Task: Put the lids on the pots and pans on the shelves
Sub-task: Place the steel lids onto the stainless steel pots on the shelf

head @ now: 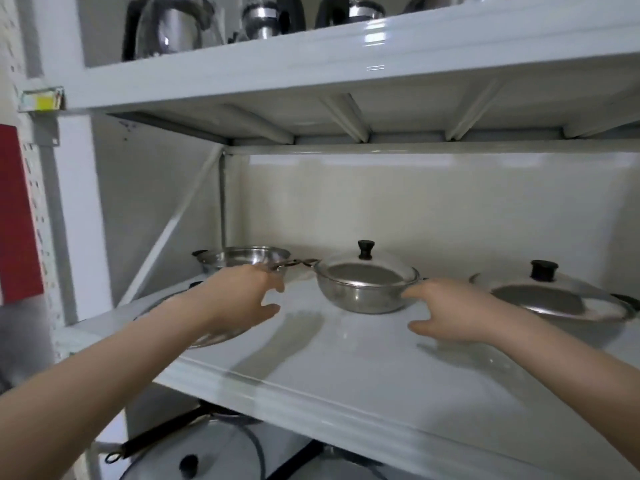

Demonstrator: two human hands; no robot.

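On the white middle shelf [346, 358] stands a steel pot [363, 296] with a black-knobbed lid [367, 268] on it. A bare steel pot [242, 256] without a lid stands at the back left. At the right edge sits another lidded pan [550, 299]. A loose steel lid [207, 339] lies flat under my left forearm, mostly hidden. My left hand [242, 299] hovers open just left of the middle pot. My right hand [450, 310] is open with its fingertips at the middle pot's right handle.
The upper shelf [346, 53] carries steel kettles [169, 26] and blocks the room overhead. Below, the lower shelf holds a glass lid [194, 459] and a pan with a long black handle [156, 434]. A red panel [17, 216] hangs at left.
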